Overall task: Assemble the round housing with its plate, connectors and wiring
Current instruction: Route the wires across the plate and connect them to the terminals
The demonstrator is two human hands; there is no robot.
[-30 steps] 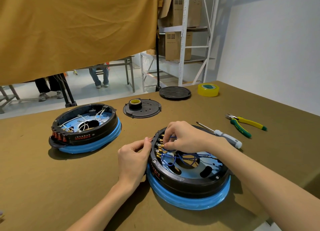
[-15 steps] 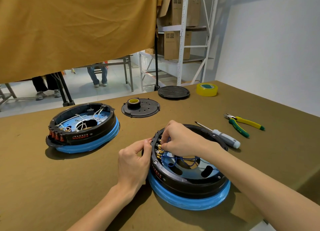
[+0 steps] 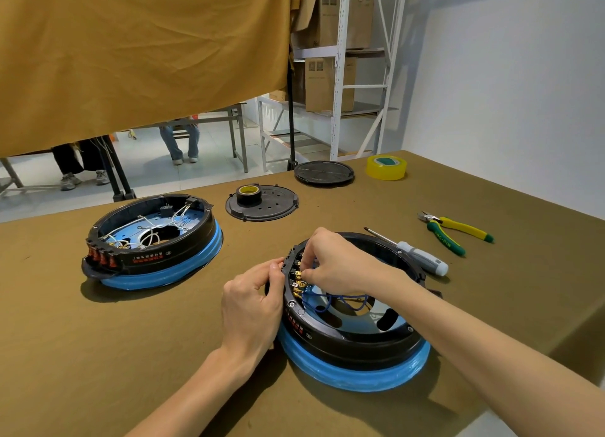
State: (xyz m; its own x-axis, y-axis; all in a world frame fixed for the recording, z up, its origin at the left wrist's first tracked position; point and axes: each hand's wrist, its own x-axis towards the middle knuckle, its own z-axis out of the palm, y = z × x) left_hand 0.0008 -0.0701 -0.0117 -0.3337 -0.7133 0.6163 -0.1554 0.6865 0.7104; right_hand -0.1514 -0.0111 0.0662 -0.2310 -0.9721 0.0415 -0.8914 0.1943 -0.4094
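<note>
Round housing (image 3: 353, 335), black ring on a blue-wrapped base, sits on the olive-covered surface (image 3: 98, 354) near its front edge, directly in front of the person. Inside: a shiny plate with oval cut-outs, loops of blue wiring (image 3: 330, 300), and a row of brass-coloured connectors (image 3: 299, 284) along the left inner wall. Left hand (image 3: 253, 309) braces the housing's outer left rim, thumb and fingers (image 3: 274, 269) closed against the rim edge. Right hand (image 3: 340, 263) reaches over the ring from the right; its fingertips are pinched together at the connector row, apparently on one connector or its wire, though the exact item gripped cannot be told. Second housing (image 3: 154, 240), same type with white wiring, lies well apart to the left. Behind, a black perforated disc (image 3: 271, 207) carries a roll of dark tape (image 3: 248, 194); farther back a black round lid (image 3: 324, 173) and a yellow tape roll (image 3: 386, 167). To the right of the worked housing: a screwdriver (image 3: 412, 254) just beside its rim, and yellow-green pliers (image 3: 455, 232) beyond it.
</note>
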